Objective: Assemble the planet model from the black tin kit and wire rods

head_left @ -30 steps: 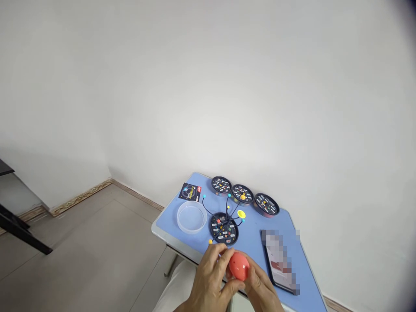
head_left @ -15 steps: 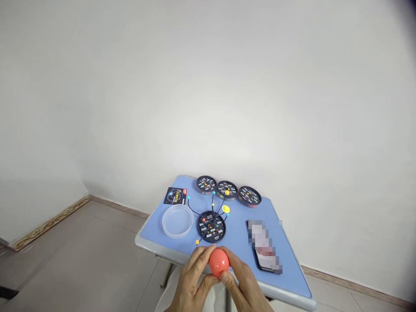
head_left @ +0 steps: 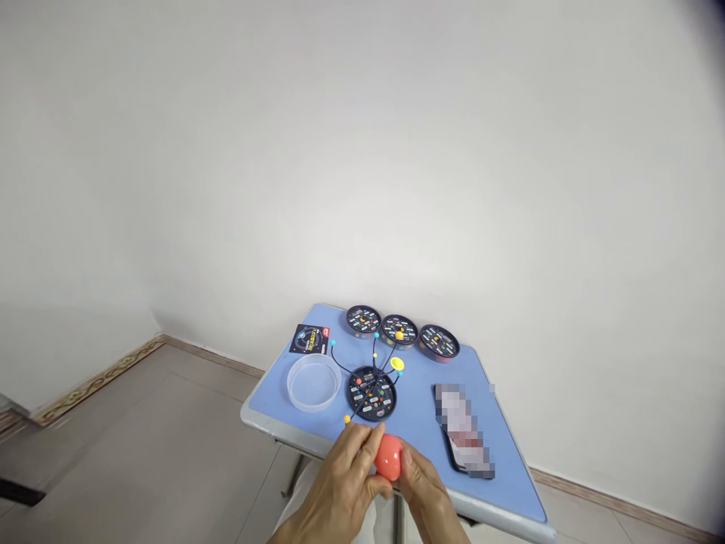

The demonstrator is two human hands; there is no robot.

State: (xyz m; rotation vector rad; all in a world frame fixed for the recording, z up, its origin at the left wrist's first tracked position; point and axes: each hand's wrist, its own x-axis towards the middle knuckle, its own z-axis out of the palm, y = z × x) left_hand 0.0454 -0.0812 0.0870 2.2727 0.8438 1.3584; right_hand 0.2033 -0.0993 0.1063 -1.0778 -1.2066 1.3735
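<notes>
A shiny red ball [head_left: 389, 458] is pinched between the fingertips of left hand [head_left: 347, 470] and right hand [head_left: 424, 487], at the near edge of a blue table [head_left: 419, 427]. Just beyond, a branching model [head_left: 375, 375] juts a yellow-tipped rod towards them; a clear dish [head_left: 313, 384] lies left, a phone [head_left: 461, 432] right. Both hands angle inward.

The ball [head_left: 388, 456] is coral red; the tabletop [head_left: 419, 415] is light blue; the tub [head_left: 314, 385] is translucent whitish. The round base [head_left: 371, 406] is black, patterned with white labels and small coloured dots; the beads [head_left: 399, 335] are blue, orange, yellow and red; the leaflet [head_left: 310, 339] is black with yellow lettering and a red corner.
</notes>
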